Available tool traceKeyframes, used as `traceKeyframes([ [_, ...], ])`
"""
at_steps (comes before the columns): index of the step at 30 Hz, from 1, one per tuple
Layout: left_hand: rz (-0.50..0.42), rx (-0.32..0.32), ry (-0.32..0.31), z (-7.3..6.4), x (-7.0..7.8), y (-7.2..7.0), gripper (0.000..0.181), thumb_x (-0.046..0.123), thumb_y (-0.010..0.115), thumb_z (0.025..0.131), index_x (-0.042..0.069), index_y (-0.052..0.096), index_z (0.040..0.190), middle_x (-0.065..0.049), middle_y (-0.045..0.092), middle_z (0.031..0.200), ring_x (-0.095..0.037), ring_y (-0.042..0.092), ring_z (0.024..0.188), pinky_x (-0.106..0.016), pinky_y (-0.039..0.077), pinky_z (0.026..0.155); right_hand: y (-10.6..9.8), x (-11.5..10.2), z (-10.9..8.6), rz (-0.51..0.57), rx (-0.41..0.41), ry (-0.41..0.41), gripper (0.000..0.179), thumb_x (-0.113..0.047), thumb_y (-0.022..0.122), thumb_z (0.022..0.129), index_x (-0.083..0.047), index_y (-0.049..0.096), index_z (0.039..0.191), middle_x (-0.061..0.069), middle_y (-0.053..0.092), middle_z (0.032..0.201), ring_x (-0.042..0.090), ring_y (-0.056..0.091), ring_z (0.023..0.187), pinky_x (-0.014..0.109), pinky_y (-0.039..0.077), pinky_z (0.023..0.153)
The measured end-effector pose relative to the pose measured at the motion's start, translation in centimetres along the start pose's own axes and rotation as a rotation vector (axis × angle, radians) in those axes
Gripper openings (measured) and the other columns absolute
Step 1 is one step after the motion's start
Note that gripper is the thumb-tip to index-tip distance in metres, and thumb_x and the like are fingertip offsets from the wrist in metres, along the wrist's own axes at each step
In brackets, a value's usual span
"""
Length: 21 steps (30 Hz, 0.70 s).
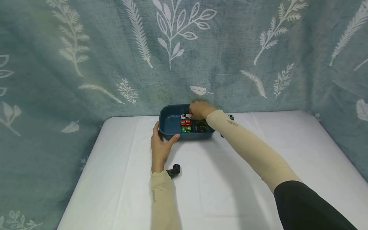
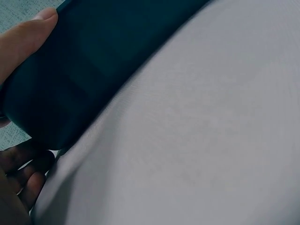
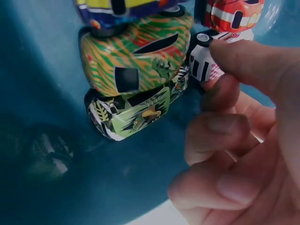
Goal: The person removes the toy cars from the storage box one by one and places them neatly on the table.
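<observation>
**Left hand (image 1: 161, 148) bracing, right hand (image 1: 201, 109) over the far side of the blue bin (image 1: 172, 123)**

I'm gripping the bin's near left corner with my left hand, thumb resting along the front wall and fingers lying round the side. I'm probably bracing it so that nothing I'm doing inside is sliding it over the white table (image 1: 100, 179).

My right hand is hanging over the far rim with its fingers bent. The white car (image 1: 186, 116) is sitting just to the left of that hand, right by my thumb and index fingertip; I can't tell whether I'm pinching it or only hovering over it.

The white car is standing at the far end of one column, with the red car (image 1: 186, 123) and the green car (image 1: 186, 129) lining up nearer me. Just right of them, the light-green car (image 3: 133, 115), the striped car (image 3: 140, 65) and the purple-and-yellow car (image 3: 140, 10) are forming a second column. Packing them side by side is likely stopping them from rolling and saving the bin's left part. Beyond my right sleeve (image 1: 244, 143), a small green-and-white thing (image 1: 231, 117) is partly showing outside the bin.
</observation>
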<state>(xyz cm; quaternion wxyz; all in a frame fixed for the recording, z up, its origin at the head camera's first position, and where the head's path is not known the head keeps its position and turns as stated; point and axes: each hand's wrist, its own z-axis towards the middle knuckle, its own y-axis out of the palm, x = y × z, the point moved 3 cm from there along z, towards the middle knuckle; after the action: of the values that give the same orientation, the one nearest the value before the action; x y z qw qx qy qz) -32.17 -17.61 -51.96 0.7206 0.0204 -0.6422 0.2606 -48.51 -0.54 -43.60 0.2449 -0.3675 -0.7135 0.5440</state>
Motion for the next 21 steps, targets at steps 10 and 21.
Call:
traceKeyframes([
  [10, 0.004, -0.018, -0.001, -0.2, -0.1, 0.4, 0.107, 0.061, 0.082, 0.071, 0.035, 0.023, 0.156, -0.003, 0.035, 0.158, -0.022, 0.03, 0.144, -0.049, 0.026, 0.118, 0.4, -0.2, 0.3, -0.078, 0.033, 0.02, 0.016, -0.028, 0.07, 0.092, -0.014, 0.069, 0.084, 0.003, 0.067, 0.083, 0.021, 0.065, 0.079, 0.043, 0.057, 0.076],
  [21, 0.048, 0.004, 0.038, 0.0, 0.0, 0.2, 0.109, 0.065, 0.08, 0.07, 0.036, 0.02, 0.157, 0.002, 0.034, 0.157, -0.022, 0.029, 0.144, -0.048, 0.025, 0.118, 0.5, -0.7, 1.1, -0.169, 0.053, -0.027, 0.018, -0.03, 0.072, 0.091, -0.013, 0.071, 0.095, 0.004, 0.067, 0.088, 0.021, 0.066, 0.08, 0.042, 0.057, 0.075],
])
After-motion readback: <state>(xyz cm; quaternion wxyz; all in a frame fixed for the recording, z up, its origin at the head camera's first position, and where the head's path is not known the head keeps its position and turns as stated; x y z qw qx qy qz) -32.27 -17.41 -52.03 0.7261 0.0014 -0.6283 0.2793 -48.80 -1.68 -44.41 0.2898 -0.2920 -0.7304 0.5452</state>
